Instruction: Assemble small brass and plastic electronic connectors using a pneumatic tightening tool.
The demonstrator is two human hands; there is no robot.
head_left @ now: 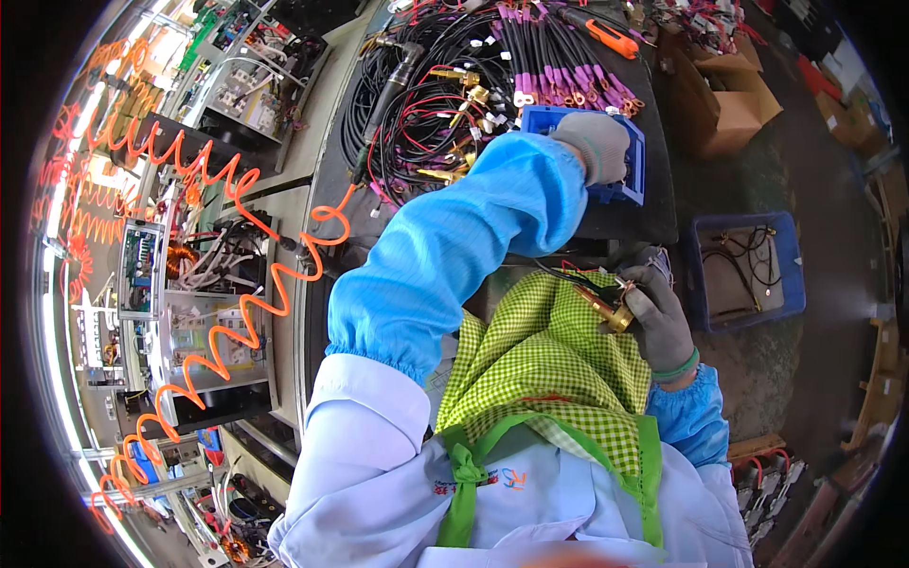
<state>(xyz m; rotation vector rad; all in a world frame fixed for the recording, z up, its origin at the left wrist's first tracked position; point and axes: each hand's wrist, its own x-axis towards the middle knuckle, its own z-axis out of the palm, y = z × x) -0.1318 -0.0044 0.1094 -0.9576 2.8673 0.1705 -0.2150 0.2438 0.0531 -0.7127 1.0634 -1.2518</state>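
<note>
Forward, the left hand (597,149) bends over a blue bin (637,168), grip unseen; right hand (660,320) clasps a brass fitting (620,319).

The view comes from the person's own head, where the left of two side-by-side fisheye cameras looks down over the front of the apron (544,346). The apron fills the near, lower middle; the left hand (604,147) and right hand (666,327) are farther out, with the counter (658,218) across the top. So wide a lens also takes in the floor (757,374) at right, bending straight edges toward the margins.
</note>
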